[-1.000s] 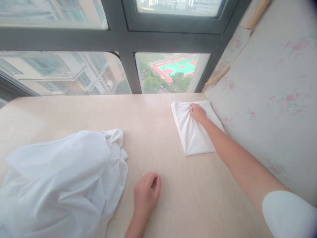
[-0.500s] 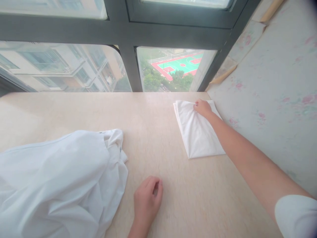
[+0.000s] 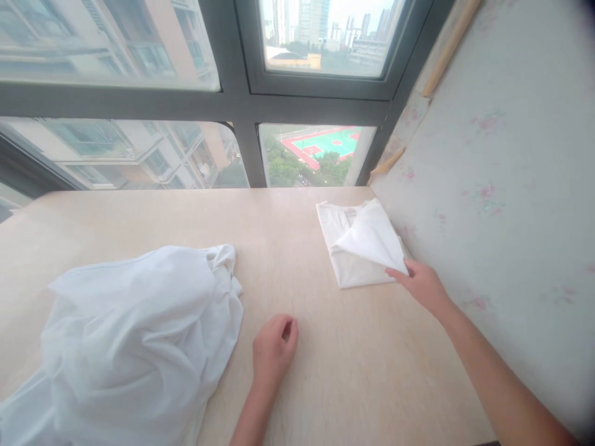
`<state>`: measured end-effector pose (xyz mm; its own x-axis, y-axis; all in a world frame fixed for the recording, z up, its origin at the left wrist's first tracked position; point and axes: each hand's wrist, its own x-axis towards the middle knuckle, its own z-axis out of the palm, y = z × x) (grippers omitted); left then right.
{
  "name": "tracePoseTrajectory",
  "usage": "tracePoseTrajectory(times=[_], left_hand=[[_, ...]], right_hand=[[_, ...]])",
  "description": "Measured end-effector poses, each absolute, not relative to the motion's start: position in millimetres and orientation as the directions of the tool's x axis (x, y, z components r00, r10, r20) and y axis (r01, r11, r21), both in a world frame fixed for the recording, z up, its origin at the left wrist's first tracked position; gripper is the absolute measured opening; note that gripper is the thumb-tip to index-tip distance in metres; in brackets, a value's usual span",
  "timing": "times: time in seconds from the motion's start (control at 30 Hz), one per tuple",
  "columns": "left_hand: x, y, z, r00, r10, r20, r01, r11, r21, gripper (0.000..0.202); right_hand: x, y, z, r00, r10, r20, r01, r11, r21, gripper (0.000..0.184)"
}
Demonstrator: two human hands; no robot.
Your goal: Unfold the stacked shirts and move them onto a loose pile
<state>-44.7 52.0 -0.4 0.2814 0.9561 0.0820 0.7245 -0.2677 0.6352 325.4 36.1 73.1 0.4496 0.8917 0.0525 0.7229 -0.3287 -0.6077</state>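
Observation:
A folded white T-shirt (image 3: 357, 238) lies near the window, beside the papered wall; its neckline faces the window. My right hand (image 3: 421, 282) pinches the shirt's near right corner between thumb and fingers, and a flap of the cloth slants across the top. My left hand (image 3: 275, 347) rests on the wooden surface in a loose curl, nothing visible in it. To its left spreads a crumpled heap of white cloth (image 3: 139, 334), which the hand does not touch. Folds hide what kind of garment the heap is.
Pale wood-grain boards (image 3: 297, 248) form the surface. Dark window frames (image 3: 248, 142) border its far edge. On the right rises a wall (image 3: 488, 248) with floral paper, peeling beside the frame (image 3: 390, 162).
My right hand has moved from the T-shirt's far edge to its near right corner. The upper layer now lies folded over, showing the neckline. The view has tilted up; my left hand stays curled.

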Motion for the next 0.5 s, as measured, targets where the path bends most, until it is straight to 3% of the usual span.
tracePoseTrajectory(times=[0.13, 0.3, 0.5], left_hand=[[-44.3, 52.5, -0.3, 0.282, 0.955, 0.088, 0.734, -0.274, 0.622, 0.026], [-44.0, 51.7, 2.3, 0.280, 0.956, 0.086, 0.746, -0.274, 0.607, 0.026], [-43.8, 49.9, 5.7, 0.289, 0.952, 0.100, 0.750, -0.290, 0.594, 0.027]], right_hand=[[292.4, -50.3, 55.2, 0.414, 0.910, -0.016, 0.721, -0.339, -0.604, 0.042], [246.3, -117.2, 33.7, 0.178, 0.977, -0.116, 0.795, -0.213, -0.568, 0.036], [214.0, -138.4, 66.1, 0.048, 0.992, -0.115, 0.875, -0.097, -0.475, 0.039]])
